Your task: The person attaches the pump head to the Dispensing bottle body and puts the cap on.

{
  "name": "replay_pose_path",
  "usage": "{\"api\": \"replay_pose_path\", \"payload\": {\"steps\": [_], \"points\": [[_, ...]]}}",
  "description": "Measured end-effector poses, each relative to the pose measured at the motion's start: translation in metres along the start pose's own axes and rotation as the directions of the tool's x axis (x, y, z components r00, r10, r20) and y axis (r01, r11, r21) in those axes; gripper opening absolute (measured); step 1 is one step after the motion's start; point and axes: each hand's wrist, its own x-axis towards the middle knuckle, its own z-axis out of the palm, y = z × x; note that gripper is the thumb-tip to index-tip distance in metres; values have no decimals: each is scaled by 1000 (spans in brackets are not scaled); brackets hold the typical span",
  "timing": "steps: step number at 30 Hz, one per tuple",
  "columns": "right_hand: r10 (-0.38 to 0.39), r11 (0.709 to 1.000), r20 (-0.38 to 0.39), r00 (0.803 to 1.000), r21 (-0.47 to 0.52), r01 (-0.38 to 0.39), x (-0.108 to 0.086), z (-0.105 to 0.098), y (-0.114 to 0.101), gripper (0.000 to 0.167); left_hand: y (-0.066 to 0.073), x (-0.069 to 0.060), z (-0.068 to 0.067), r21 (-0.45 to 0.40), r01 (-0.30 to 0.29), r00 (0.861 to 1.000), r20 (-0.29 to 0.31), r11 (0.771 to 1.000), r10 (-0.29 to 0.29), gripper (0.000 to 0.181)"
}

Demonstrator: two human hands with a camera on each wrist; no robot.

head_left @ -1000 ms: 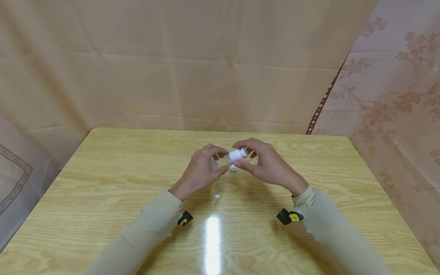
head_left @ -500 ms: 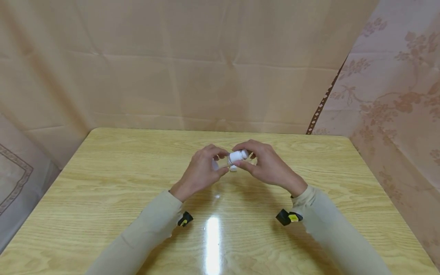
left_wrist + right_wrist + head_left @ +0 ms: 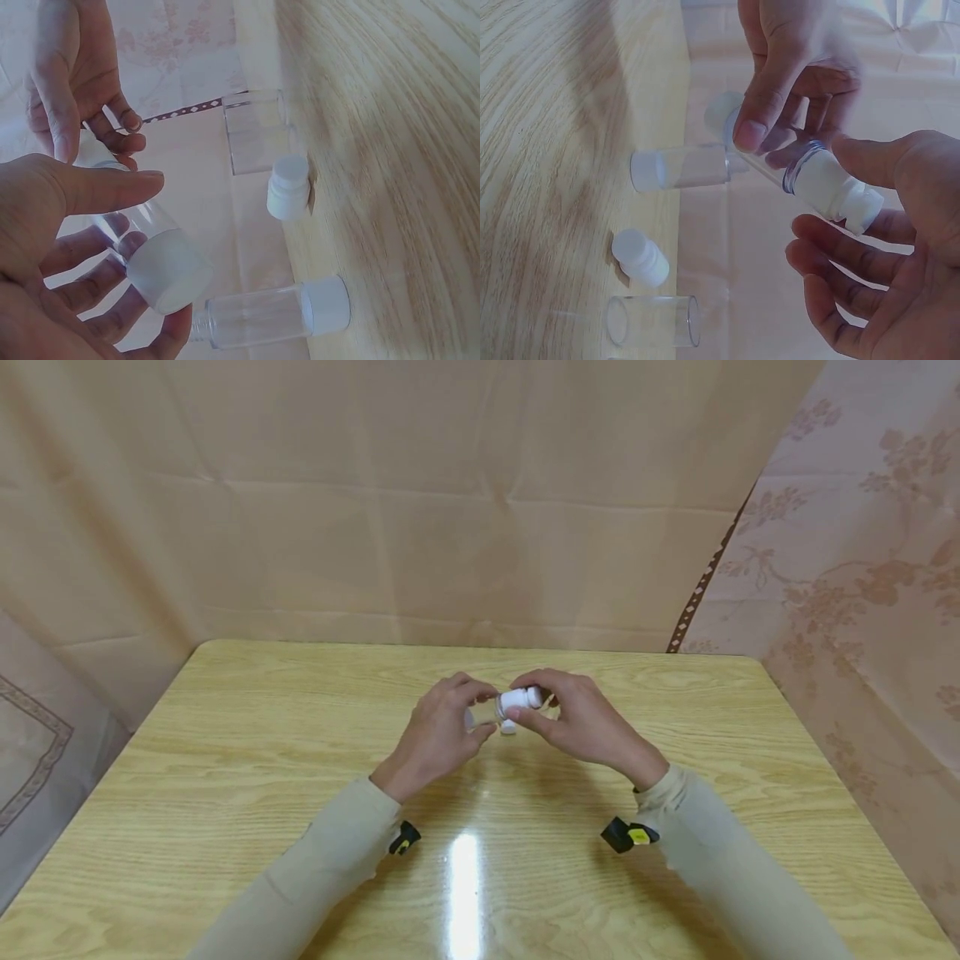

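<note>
White at both ends and clear in between, the bottle (image 3: 771,172) is up in the air over the table (image 3: 262,793), near the middle of its far edge. I have it tilted between two hands. The left hand (image 3: 438,727) curls its thumb and fingers round the clear part. The right hand (image 3: 588,714) pinches the white top (image 3: 826,184). To do this bit well, I think I should hold the clear part snug without squashing it, and keep the top in a straight line with it, so nothing goes crooked.

Near by on the table I see a small white piece (image 3: 287,195), another clear bottle (image 3: 694,166) with its white end down, and a clear cup (image 3: 652,321). The head view gives me the table's far corners, but just a bit of that white piece. The wrist views show those loose things much better, and the left one shows the held bottle's white bottom (image 3: 171,271) clearly.
</note>
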Motion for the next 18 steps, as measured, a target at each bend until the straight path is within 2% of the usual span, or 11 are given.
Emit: {"api": "replay_pose_path", "payload": {"steps": [6, 11, 18], "points": [[-45, 999, -19, 999, -9, 44, -1, -1, 0, 40, -2, 2, 1, -51, 25, 1000, 10, 998, -25, 37], [-79, 997, -13, 997, 10, 80, -1, -2, -1, 37, -3, 2, 1, -91, 38, 999, 26, 995, -36, 36], [-71, 997, 3, 997, 9, 71, -2, -2, -1, 33, -2, 2, 0, -107, 36, 999, 36, 994, -33, 35]]}}
